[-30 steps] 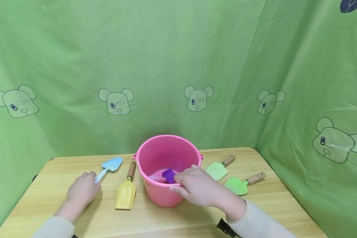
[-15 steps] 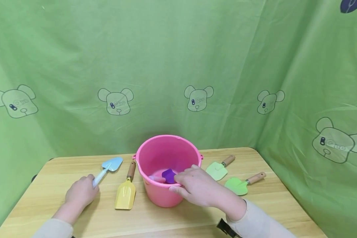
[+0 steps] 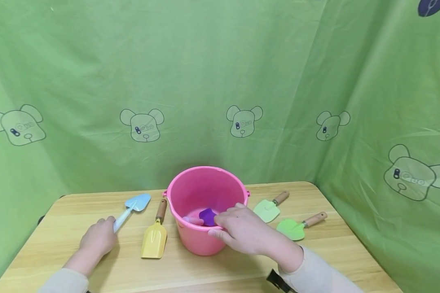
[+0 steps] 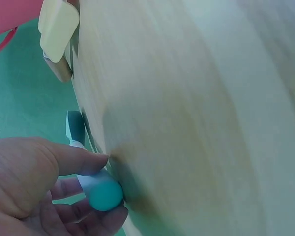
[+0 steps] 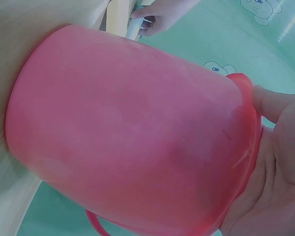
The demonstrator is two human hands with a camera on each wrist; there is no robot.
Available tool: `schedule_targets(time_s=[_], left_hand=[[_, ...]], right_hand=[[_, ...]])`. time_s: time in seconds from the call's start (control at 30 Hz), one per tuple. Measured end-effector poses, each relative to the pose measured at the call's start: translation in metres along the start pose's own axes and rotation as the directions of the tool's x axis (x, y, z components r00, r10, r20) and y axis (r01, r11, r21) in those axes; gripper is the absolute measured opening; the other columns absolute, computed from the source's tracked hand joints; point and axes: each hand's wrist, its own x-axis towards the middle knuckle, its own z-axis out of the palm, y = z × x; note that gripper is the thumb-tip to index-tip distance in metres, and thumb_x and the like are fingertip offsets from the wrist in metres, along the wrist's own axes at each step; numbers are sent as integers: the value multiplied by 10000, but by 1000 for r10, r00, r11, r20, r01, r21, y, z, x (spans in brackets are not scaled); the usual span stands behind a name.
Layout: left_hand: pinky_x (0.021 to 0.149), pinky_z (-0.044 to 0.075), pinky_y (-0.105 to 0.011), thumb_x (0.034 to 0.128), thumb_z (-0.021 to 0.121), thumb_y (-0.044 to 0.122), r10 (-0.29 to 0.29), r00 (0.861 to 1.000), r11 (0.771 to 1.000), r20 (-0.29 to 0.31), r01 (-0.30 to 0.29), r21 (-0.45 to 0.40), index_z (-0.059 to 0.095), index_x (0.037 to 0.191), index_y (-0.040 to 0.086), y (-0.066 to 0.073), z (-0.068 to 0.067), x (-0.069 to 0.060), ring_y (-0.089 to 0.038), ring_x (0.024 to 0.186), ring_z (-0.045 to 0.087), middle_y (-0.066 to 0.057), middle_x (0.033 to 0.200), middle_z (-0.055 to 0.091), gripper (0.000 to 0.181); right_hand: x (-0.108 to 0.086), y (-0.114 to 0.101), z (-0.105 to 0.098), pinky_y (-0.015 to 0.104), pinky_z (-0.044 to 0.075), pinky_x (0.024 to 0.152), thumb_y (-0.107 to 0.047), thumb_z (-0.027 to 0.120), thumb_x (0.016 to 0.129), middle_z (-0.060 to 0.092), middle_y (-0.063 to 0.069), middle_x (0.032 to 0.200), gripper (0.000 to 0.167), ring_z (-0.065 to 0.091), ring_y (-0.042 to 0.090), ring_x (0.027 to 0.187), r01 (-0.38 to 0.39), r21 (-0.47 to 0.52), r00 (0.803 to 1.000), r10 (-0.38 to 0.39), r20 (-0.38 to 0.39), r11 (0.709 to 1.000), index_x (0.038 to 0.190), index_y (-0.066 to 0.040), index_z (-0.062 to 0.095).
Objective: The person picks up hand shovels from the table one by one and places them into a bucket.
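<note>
The left hand [image 3: 98,236] grips one blue shovel [image 3: 133,206], whose long axis slants away rightward, blade farthest, left of one yellow shovel [image 3: 155,236]. The right hand [image 3: 243,230] clasps one bucket [image 3: 201,241] by its rim, one purple thing [image 3: 207,217] inside. Two green shovels [image 3: 267,211] [image 3: 291,229] lie beyond, right.

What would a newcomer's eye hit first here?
Probably the pink bucket on the wooden table, gripped on its near side by the right hand. Next, the blue trowel left of it, held in the left hand, with the yellow scoop lying between trowel and bucket.
</note>
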Motion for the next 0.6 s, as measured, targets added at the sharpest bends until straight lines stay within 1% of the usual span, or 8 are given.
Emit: schedule_targets(time_s=[0.13, 0.27, 0.37, 0.6], left_hand=[[649, 520, -503, 849, 624, 20, 5, 1000, 1000, 10, -4, -30, 532, 1210, -145, -2, 1, 1, -289, 716, 573, -189, 896, 602, 407], [700, 522, -537, 853, 636, 51, 9, 1000, 999, 20, -8, -50, 546, 1204, -134, -4, 1, 1, -294, 752, 593, -200, 928, 631, 407], [739, 517, -571, 854, 644, 66, 21, 1000, 999, 16, -20, -44, 548, 1195, -138, -5, 1, 1, -314, 782, 611, -216, 941, 643, 408], [728, 523, -563, 845, 653, 62, 37, 999, 999, -3, -37, -24, 571, 1161, -124, -3, 0, -1, -301, 768, 618, -183, 908, 648, 376]], right_hand=[[0, 0, 0, 287, 325, 724, -522, 460, 1024, 357, -146, 634, 403, 368, 71, 619, -4, -5, 1000, 4, 1, 1000, 719, -262, 419], [0, 0, 0, 289, 325, 724, -526, 450, 1026, 361, -145, 638, 407, 372, 72, 620, -5, -2, 1000, 5, -1, 1000, 720, -260, 422], [0, 0, 0, 289, 323, 723, -530, 430, 1031, 363, -146, 640, 414, 374, 69, 620, -1, 6, 1000, 1, -5, 1000, 722, -255, 425], [-1, -1, -1, 284, 318, 710, -513, 433, 1036, 353, -141, 641, 414, 366, 68, 618, 12, 3, 1000, -12, -17, 1000, 721, -244, 421]])
